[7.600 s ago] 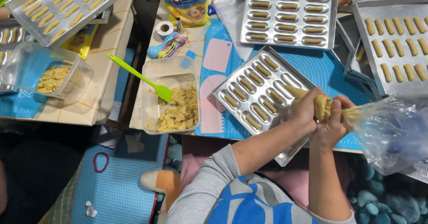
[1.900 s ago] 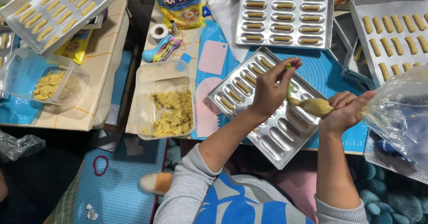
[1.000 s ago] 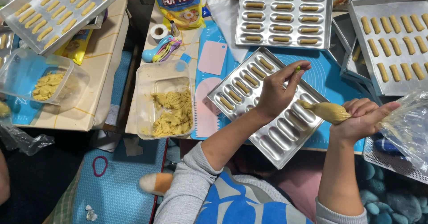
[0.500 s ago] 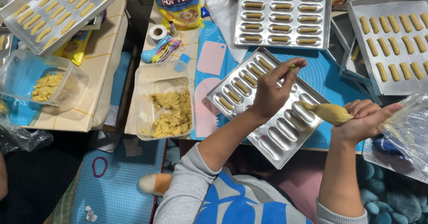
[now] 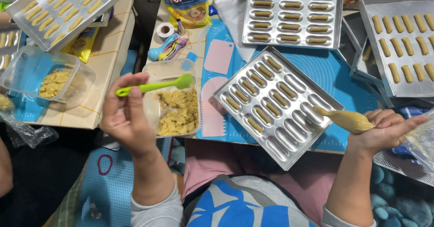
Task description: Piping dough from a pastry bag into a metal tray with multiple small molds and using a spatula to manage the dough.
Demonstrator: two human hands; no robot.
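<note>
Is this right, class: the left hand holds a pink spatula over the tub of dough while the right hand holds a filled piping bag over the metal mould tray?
Not quite. The head view shows the spatula in the left hand is green, not pink. The rest stands: it is over the tub of dough, and the right hand holds the filled piping bag over the metal mould tray.

A small lime-green silicone spatula (image 5: pixel 153 85) lies nearly level, handle to the left and rounded blade to the right, over the far edge of a clear rectangular plastic tub of crumbly yellow dough (image 5: pixel 177 110). To the right, a clear plastic piping bag filled with tan dough (image 5: pixel 350 120) tapers to a point aimed left, its tip over the right edge of a tilted silver metal tray of oblong moulds (image 5: pixel 276 104), whose left and far cavities hold piped dough strips while the near-right ones are bare.
</note>
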